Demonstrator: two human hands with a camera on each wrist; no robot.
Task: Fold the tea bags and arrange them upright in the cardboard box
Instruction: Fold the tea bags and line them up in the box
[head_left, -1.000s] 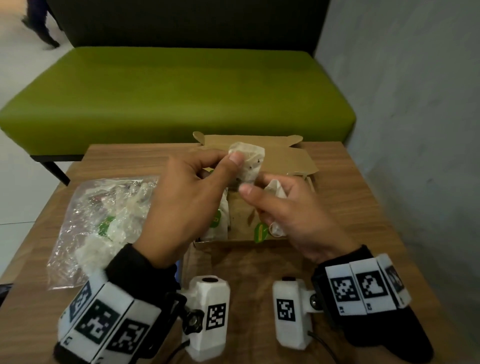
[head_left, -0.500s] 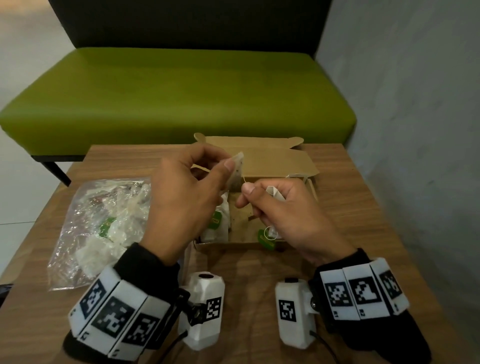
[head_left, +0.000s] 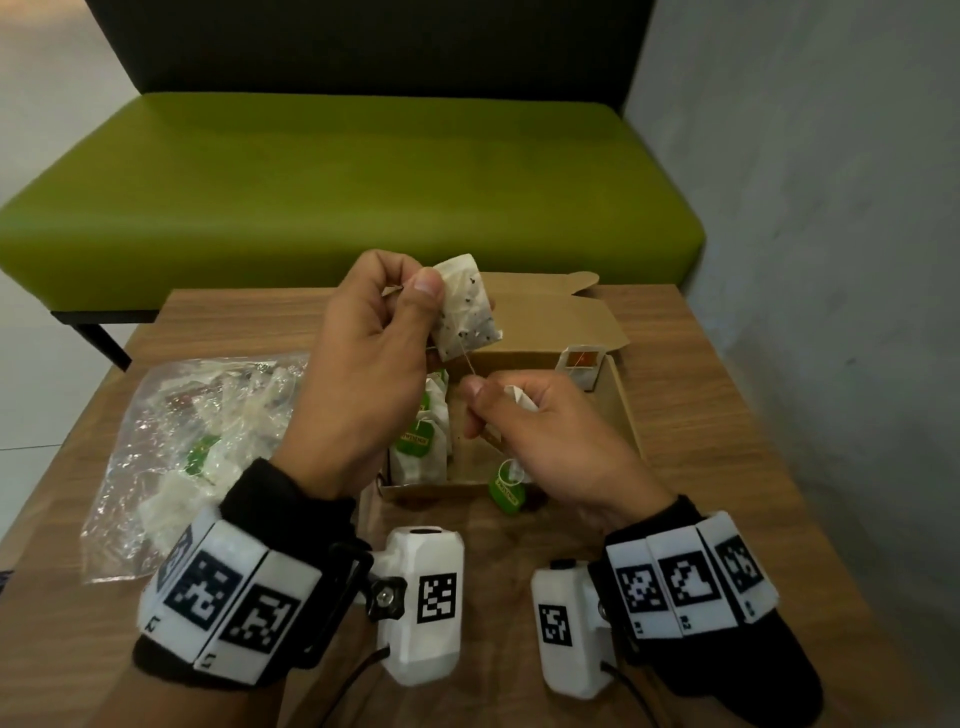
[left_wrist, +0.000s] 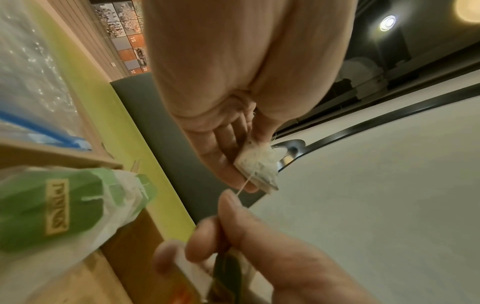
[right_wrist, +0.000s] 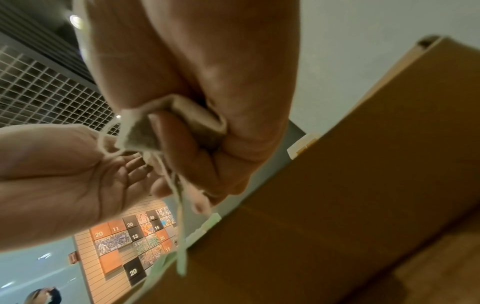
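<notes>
Above the cardboard box (head_left: 545, 322), our left hand (head_left: 358, 374) pinches one tea bag (head_left: 467, 306); our right hand (head_left: 550, 441), clutching another, should draw its string (head_left: 470, 364) taut gently.

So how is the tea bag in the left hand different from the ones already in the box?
The tea bag pinched by the left hand is held up above the cardboard box, its string pulled by the right hand. The boxed tea bags stand upright, green tags against them. All are white paper.

A public lounge or lobby: a green bench (head_left: 363, 176) behind a small wooden table (head_left: 701, 415), a wall of numbered photo panels (right_wrist: 135, 240), a grid ceiling (right_wrist: 39, 82)
</notes>
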